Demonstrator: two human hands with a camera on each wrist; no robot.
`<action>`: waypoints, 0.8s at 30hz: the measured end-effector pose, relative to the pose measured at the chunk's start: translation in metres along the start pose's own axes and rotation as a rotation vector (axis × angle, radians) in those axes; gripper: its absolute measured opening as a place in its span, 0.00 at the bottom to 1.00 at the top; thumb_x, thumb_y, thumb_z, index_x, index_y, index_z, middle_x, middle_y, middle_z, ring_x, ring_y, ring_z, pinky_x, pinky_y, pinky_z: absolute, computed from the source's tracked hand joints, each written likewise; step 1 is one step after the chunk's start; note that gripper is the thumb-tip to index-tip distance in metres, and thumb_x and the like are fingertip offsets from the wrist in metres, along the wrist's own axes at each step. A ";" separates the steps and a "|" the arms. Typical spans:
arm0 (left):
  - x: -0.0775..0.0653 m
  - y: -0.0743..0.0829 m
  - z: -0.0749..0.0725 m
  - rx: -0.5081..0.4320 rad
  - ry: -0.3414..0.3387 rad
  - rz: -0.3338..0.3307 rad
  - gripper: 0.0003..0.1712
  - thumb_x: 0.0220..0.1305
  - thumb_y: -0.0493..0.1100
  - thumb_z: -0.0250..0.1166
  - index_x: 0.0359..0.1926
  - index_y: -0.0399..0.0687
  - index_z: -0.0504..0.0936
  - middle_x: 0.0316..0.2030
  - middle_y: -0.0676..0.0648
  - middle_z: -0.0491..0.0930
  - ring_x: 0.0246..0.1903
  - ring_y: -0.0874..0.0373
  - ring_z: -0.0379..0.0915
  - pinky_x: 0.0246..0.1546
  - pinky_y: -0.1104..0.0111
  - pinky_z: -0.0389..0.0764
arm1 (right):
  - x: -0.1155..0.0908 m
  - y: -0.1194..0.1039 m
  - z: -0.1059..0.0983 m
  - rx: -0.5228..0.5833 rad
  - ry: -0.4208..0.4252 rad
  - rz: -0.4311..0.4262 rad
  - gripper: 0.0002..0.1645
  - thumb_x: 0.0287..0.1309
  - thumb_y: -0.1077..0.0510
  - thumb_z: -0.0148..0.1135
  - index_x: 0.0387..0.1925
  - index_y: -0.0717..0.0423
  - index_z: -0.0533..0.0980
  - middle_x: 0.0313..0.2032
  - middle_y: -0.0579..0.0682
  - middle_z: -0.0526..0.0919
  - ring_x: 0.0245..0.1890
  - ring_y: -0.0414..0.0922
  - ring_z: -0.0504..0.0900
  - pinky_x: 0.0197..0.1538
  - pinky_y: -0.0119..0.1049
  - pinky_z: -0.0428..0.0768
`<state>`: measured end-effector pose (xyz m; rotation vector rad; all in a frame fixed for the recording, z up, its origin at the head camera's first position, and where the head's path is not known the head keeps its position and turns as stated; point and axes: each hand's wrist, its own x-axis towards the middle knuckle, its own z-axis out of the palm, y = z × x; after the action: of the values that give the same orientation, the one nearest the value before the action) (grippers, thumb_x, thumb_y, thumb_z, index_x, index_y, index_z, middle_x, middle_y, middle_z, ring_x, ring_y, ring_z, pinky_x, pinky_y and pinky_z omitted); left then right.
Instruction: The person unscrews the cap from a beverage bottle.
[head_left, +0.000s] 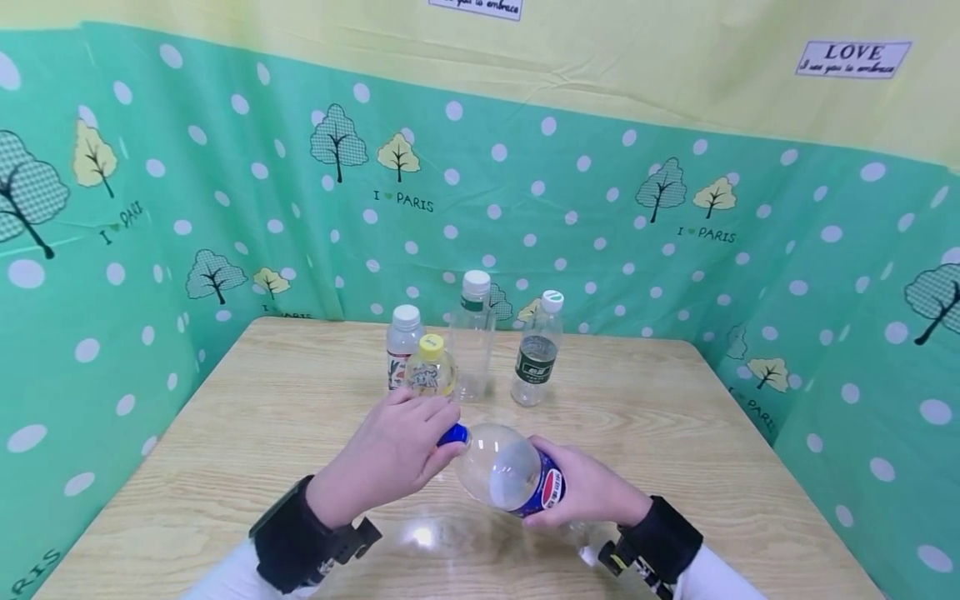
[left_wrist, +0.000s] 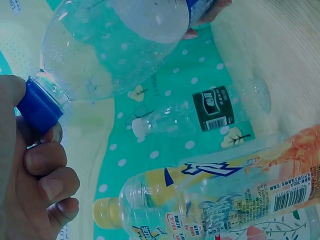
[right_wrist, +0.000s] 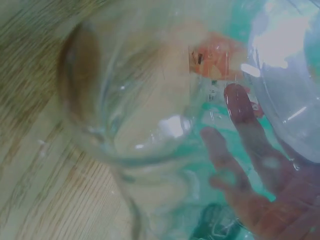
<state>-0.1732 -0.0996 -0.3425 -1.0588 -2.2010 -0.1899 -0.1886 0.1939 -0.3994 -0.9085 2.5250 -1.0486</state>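
A large clear soda bottle (head_left: 480, 471) with a blue label is held tilted over the table, its neck toward the left. My right hand (head_left: 588, 490) grips it round the label; in the right wrist view its fingers (right_wrist: 245, 117) show through clear plastic. At the neck, my left hand (head_left: 397, 446) pinches the blue cap (left_wrist: 39, 106) between thumb and curled fingers. The cap sits at the bottle's mouth in the left wrist view. Just beyond the left hand stands a yellow-capped bottle (head_left: 431, 371), partly hidden by that hand.
Behind the hands on the wooden table (head_left: 637, 392) stand a white-capped bottle (head_left: 406, 333), a tall clear bottle (head_left: 472, 346) and a green-labelled bottle (head_left: 536, 367). A green and yellow patterned curtain (head_left: 570, 192) hangs round the table's back and sides.
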 end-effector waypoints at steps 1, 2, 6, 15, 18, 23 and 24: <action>0.000 0.000 0.000 0.000 0.000 -0.004 0.23 0.74 0.61 0.44 0.35 0.50 0.73 0.29 0.55 0.74 0.29 0.61 0.72 0.36 0.66 0.68 | 0.000 0.000 0.000 -0.001 -0.001 -0.004 0.48 0.37 0.42 0.79 0.60 0.45 0.67 0.47 0.44 0.80 0.44 0.37 0.79 0.47 0.31 0.80; -0.001 0.000 0.000 0.000 0.004 -0.006 0.24 0.74 0.62 0.43 0.35 0.50 0.73 0.28 0.56 0.74 0.29 0.62 0.72 0.36 0.66 0.68 | 0.000 0.000 0.000 0.004 -0.003 -0.011 0.48 0.37 0.43 0.79 0.60 0.45 0.67 0.47 0.44 0.80 0.44 0.37 0.80 0.47 0.31 0.80; -0.001 0.003 -0.001 -0.008 0.020 -0.023 0.24 0.74 0.62 0.43 0.33 0.51 0.73 0.25 0.57 0.72 0.25 0.63 0.69 0.34 0.67 0.67 | 0.001 0.001 0.000 0.028 -0.016 -0.041 0.47 0.37 0.44 0.80 0.60 0.47 0.67 0.47 0.44 0.80 0.43 0.38 0.80 0.47 0.31 0.81; 0.002 0.015 -0.009 -0.033 -0.111 -0.267 0.16 0.66 0.58 0.59 0.27 0.56 0.71 0.17 0.61 0.66 0.20 0.66 0.65 0.29 0.71 0.60 | 0.004 -0.001 0.001 -0.041 0.021 -0.051 0.47 0.36 0.42 0.79 0.58 0.48 0.67 0.44 0.44 0.81 0.40 0.36 0.80 0.43 0.30 0.81; 0.002 0.016 -0.011 -0.079 -0.134 -0.307 0.17 0.66 0.59 0.58 0.25 0.57 0.72 0.16 0.63 0.66 0.19 0.68 0.63 0.28 0.73 0.60 | 0.004 -0.001 0.001 -0.036 0.014 -0.068 0.46 0.36 0.42 0.79 0.58 0.46 0.68 0.44 0.44 0.81 0.40 0.36 0.80 0.43 0.30 0.81; 0.000 0.006 -0.014 -0.129 -0.092 -0.146 0.22 0.70 0.64 0.50 0.37 0.52 0.76 0.25 0.59 0.72 0.26 0.66 0.67 0.32 0.71 0.67 | 0.001 0.001 0.000 0.043 0.011 -0.062 0.48 0.38 0.47 0.80 0.61 0.46 0.65 0.48 0.45 0.80 0.45 0.39 0.80 0.48 0.32 0.80; -0.001 0.004 -0.015 -0.123 -0.081 -0.095 0.22 0.70 0.63 0.50 0.42 0.50 0.76 0.28 0.58 0.73 0.29 0.64 0.69 0.34 0.70 0.69 | 0.001 0.001 0.000 0.057 0.013 -0.057 0.49 0.38 0.48 0.80 0.62 0.46 0.65 0.49 0.46 0.80 0.45 0.39 0.80 0.49 0.32 0.80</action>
<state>-0.1626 -0.1033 -0.3324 -1.0454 -2.3399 -0.3341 -0.1895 0.1940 -0.4004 -0.9659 2.4800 -1.1403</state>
